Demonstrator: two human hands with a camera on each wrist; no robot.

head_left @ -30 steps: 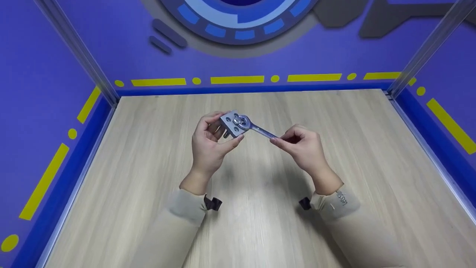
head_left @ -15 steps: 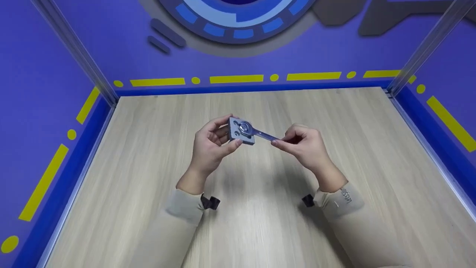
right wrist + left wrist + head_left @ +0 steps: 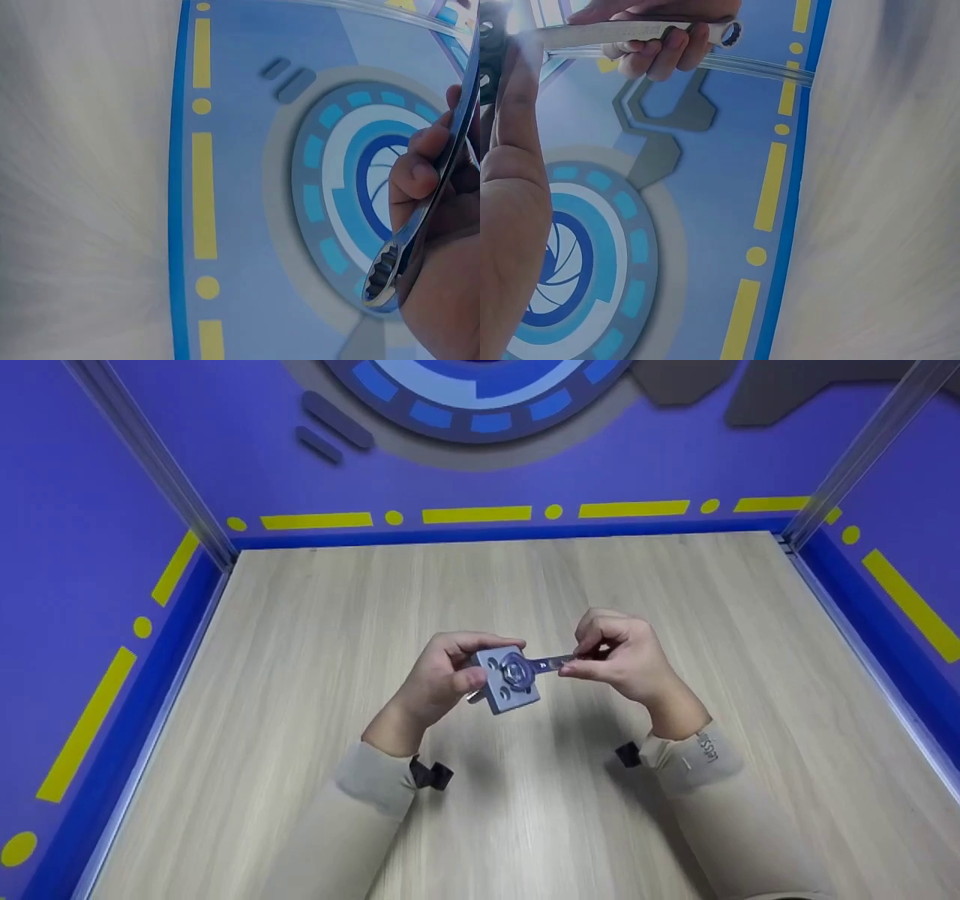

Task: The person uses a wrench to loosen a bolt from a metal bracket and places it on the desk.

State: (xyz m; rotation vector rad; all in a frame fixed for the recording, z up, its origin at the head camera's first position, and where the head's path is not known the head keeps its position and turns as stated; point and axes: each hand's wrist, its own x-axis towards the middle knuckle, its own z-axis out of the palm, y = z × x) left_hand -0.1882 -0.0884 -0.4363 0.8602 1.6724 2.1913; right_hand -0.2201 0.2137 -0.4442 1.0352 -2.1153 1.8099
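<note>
1. The left hand (image 3: 439,679) holds a metal block (image 3: 498,679): the thumb presses at the left edge of the front face, and the fingers are bent behind it and along its top edge, so they are clamped on the block.
2. This block is in the air above the table (image 3: 480,847), between the two hands. Its face is tilted and turned toward the head camera, with two holes visible near the thumb.
3. A short metal pin (image 3: 475,697) sticks out behind the block, below the thumb.
4. The right hand (image 3: 622,660) pinches a wrench (image 3: 551,664) — thumb and bent fingers are clamped on its handle.
5. One ring of the wrench is around a bolt head (image 3: 514,673) on the block's face; the other ring, toothed inside, extends past the right fingers, as both wrist views show.
6. Behind the table stands a blue wall (image 3: 480,491) with yellow bars.
</note>
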